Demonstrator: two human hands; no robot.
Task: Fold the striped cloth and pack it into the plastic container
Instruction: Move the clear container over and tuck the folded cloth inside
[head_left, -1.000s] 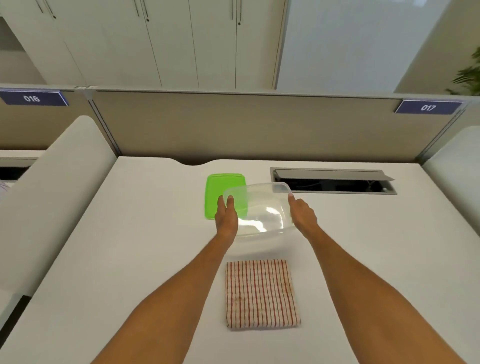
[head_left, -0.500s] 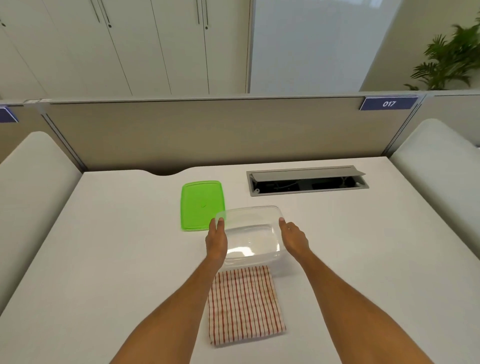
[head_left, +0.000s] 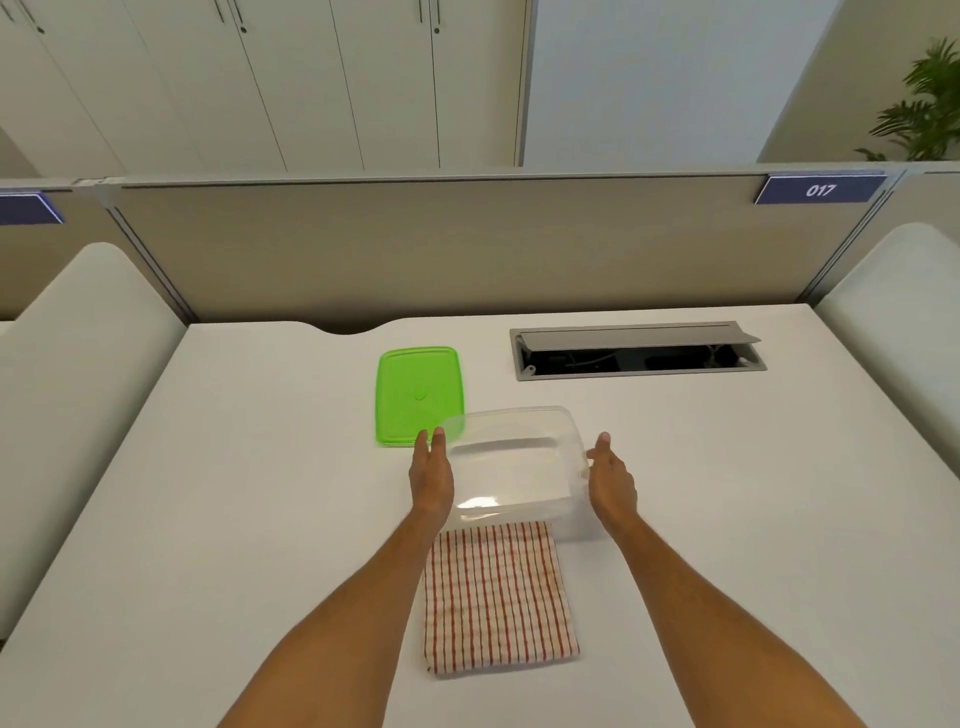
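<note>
Red-striped cloth (head_left: 498, 603), folded, lay nearest on the desk (head_left: 208, 519). Beyond it, touching, sat the clear plastic container (head_left: 514, 462), left hand (head_left: 431, 478) and right hand (head_left: 613, 480) flat-fingered against its sides, likely positioning it for packing. Farthest: green lid (head_left: 418, 395), set aside.

Two bare forearms show from the lower edge of the view up to the hands, with no sleeve, cuff or glove on either. The left hand (head_left: 430, 480) and the right hand (head_left: 612, 480) carry no ring, and the wrists carry no watch, band or bracelet (only the backs and thumb sides can be seen, so the palms stay hidden). The fingernails that show on the left fingertips are short and unpainted; the upper arms, shoulders and any clothing there lie outside the view.
</note>
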